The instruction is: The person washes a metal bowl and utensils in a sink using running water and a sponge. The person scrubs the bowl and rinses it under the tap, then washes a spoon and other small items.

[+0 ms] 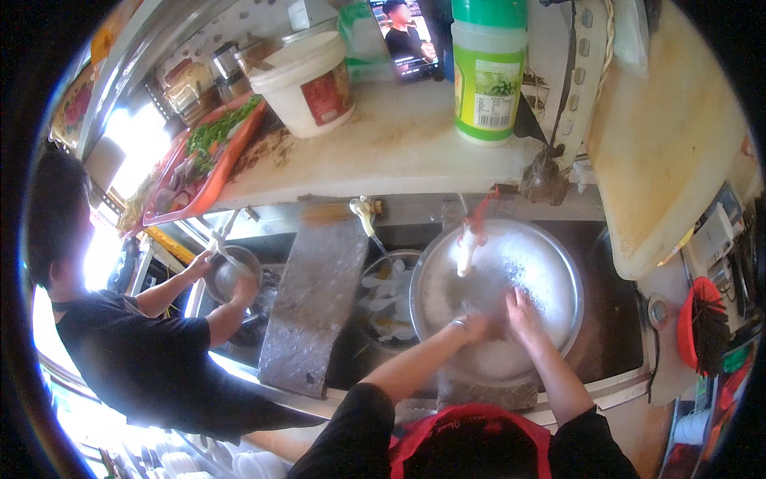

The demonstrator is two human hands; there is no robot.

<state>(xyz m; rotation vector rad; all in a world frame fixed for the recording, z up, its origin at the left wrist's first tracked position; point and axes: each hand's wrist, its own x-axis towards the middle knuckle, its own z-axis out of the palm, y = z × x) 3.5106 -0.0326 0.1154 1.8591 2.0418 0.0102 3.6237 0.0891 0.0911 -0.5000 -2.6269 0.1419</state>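
Note:
A large round metal basin (553, 263) rests on a stone slab across the sink, below a white tap (466, 254) with a red handle. Both of my hands are inside the basin. My left hand (480, 327), with a bracelet at the wrist, is blurred, and whether it holds anything is unclear. Close to its right, my right hand (522, 312) has its fingers extended and nothing visible in its grasp. Left of the basin, pale pieces lie in a round container (366, 335) under a second tap (364, 217).
At the left, a co-worker (131, 353) holds a metal bowl (258, 269) under a tap. A stone slab (316, 299) spans the sink. The shelf bears a white bucket (293, 90), a green container (488, 78) and a vegetable tray (209, 191). A cutting board (658, 138) stands right.

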